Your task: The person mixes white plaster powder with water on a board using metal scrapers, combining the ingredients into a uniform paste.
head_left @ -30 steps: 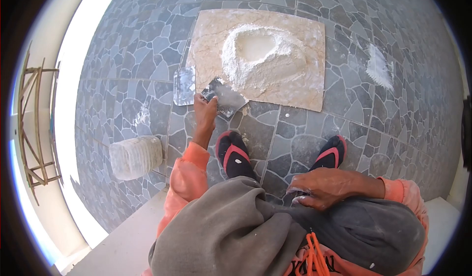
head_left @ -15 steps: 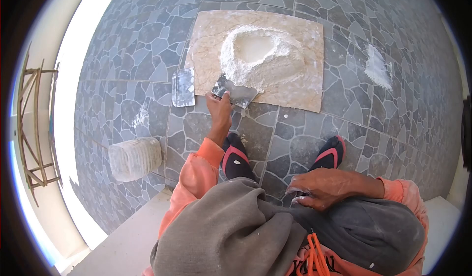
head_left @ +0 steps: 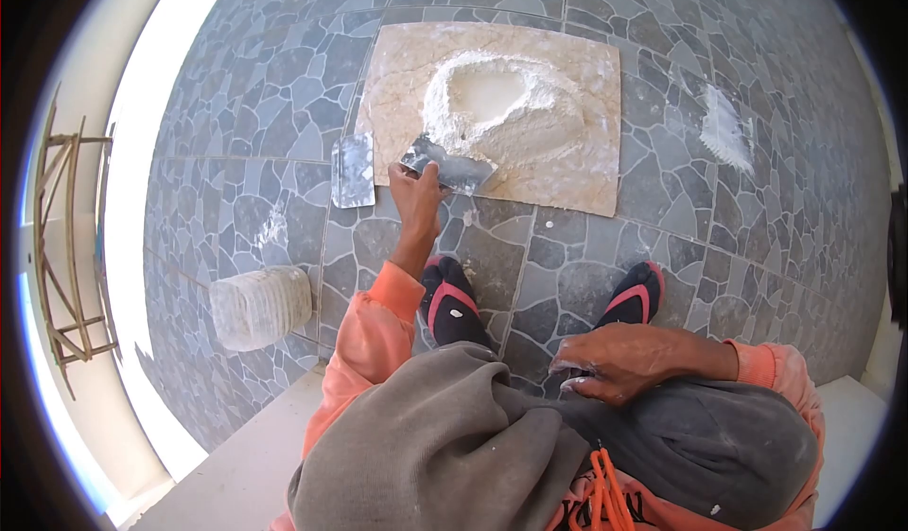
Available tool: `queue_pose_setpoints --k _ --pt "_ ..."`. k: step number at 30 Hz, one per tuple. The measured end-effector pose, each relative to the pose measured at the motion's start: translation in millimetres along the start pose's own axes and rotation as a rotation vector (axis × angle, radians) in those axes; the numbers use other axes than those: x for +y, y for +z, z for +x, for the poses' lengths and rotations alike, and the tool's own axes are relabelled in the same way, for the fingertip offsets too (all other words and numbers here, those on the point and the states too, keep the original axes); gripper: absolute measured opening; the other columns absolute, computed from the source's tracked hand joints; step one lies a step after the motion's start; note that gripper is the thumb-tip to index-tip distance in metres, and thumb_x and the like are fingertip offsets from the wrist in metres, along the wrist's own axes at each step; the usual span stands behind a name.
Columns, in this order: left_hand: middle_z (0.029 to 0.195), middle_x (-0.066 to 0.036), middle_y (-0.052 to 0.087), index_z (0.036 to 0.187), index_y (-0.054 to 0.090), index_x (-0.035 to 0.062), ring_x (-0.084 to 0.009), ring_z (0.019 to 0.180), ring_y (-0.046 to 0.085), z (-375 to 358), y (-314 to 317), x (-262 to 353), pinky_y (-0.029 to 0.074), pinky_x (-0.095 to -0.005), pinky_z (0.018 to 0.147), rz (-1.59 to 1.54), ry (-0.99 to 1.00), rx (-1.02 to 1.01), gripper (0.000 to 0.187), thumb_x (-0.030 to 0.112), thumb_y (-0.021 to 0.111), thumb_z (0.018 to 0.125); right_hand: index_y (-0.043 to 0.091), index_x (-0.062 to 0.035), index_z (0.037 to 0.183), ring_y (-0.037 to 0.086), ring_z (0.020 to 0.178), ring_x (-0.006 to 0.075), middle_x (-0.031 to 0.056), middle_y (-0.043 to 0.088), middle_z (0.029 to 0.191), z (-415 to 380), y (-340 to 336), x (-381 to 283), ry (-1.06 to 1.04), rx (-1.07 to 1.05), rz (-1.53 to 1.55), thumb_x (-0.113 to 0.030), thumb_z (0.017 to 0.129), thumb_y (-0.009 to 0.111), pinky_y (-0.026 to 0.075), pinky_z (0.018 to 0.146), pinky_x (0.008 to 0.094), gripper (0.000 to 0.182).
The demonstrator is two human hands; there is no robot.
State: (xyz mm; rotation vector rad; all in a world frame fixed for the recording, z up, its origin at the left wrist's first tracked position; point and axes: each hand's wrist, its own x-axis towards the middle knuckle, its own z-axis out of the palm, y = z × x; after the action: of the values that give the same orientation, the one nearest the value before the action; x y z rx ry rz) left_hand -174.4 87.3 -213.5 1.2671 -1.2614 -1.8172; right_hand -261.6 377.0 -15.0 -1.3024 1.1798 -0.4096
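Note:
My left hand (head_left: 417, 196) is closed around a flat metal scraper (head_left: 459, 174) smeared with white. The blade lies at the near edge of a white powder mound (head_left: 539, 120), which has a hollow holding pale liquid. Under the mound is a beige marble-patterned tile board (head_left: 577, 176). My right hand (head_left: 619, 361) rests by my right knee with its fingers curled; something dark shows at the fingertips, but I cannot make out what it is. A second flat metal plate (head_left: 354, 172), spotted with white, lies at the board's left edge.
A cloudy plastic container (head_left: 260, 307) lies on the stone-patterned floor (head_left: 227, 191) at left. White powder is smeared on the floor at right (head_left: 726, 129). My feet in dark and pink footwear (head_left: 452, 299) are just below the board. A wooden frame (head_left: 71, 247) stands far left.
My left hand and the scraper have shifted slightly up and to the left, against the near edge of the powder. The right hand has stayed in place.

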Motion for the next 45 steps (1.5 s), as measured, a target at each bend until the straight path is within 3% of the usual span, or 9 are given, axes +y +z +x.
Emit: queue_pose_setpoints --k 12,28,34,35,41,45 --pt "0.106 -0.016 0.054 0.115 0.038 -0.0041 -0.0285 0.092 0.064 -17.5 30.7 30.0 0.060 -0.0476 0.078 -0.137 -0.108 -0.063 0.039 0.000 0.060 0.083 0.056 0.0000 0.104 0.060 0.093 0.0401 0.0200 0.059 0.097 1.3 1.0 2.1 -0.018 0.000 -0.014 -0.016 0.086 0.058 0.048 0.081 0.0463 0.025" --pt "0.102 -0.022 0.057 0.110 0.042 -0.0147 -0.0324 0.087 0.068 19.3 18.3 62.9 0.063 -0.0412 0.067 -0.016 0.011 -0.162 0.037 0.001 0.060 0.082 0.056 0.0001 0.105 0.059 0.095 0.0403 0.0205 0.059 0.098 1.4 0.1 2.3 0.000 -0.017 -0.022 -0.016 0.086 0.058 0.047 0.083 0.0468 0.025" --pt "0.099 -0.021 0.059 0.109 0.042 -0.0156 -0.0292 0.074 0.068 8.1 36.5 73.0 0.063 -0.0379 0.066 0.059 -0.026 -0.146 0.038 0.002 0.060 0.081 0.056 0.0005 0.106 0.059 0.095 0.0408 0.0212 0.059 0.098 2.7 -0.8 0.3 0.011 -0.032 -0.019 -0.017 0.087 0.058 0.047 0.083 0.0470 0.026" --pt "0.095 -0.019 0.061 0.105 0.048 -0.0144 -0.0261 0.069 0.067 3.2 40.1 78.2 0.062 -0.0370 0.065 0.060 -0.025 -0.193 0.033 0.003 0.060 0.080 0.055 0.0006 0.106 0.059 0.095 0.0408 0.0213 0.059 0.098 2.6 -0.6 0.2 0.011 -0.030 -0.019 -0.017 0.087 0.058 0.047 0.083 0.0470 0.026" --pt "0.084 -0.013 0.062 0.091 0.058 -0.0101 -0.0229 0.069 0.067 12.3 43.1 73.1 0.060 -0.0353 0.062 0.151 0.026 -0.263 0.019 0.005 0.059 0.080 0.055 0.0007 0.106 0.059 0.094 0.0408 0.0213 0.059 0.098 1.7 0.6 3.6 -0.010 -0.021 -0.018 -0.017 0.087 0.058 0.047 0.083 0.0472 0.027" --pt "0.083 -0.013 0.062 0.091 0.058 -0.0123 -0.0225 0.068 0.067 17.5 44.8 84.3 0.060 -0.0341 0.058 0.285 0.068 -0.293 0.022 0.005 0.058 0.079 0.055 0.0008 0.106 0.059 0.093 0.0411 0.0214 0.059 0.098 1.8 2.3 5.6 -0.017 -0.019 -0.029 -0.018 0.086 0.058 0.047 0.082 0.0477 0.027"
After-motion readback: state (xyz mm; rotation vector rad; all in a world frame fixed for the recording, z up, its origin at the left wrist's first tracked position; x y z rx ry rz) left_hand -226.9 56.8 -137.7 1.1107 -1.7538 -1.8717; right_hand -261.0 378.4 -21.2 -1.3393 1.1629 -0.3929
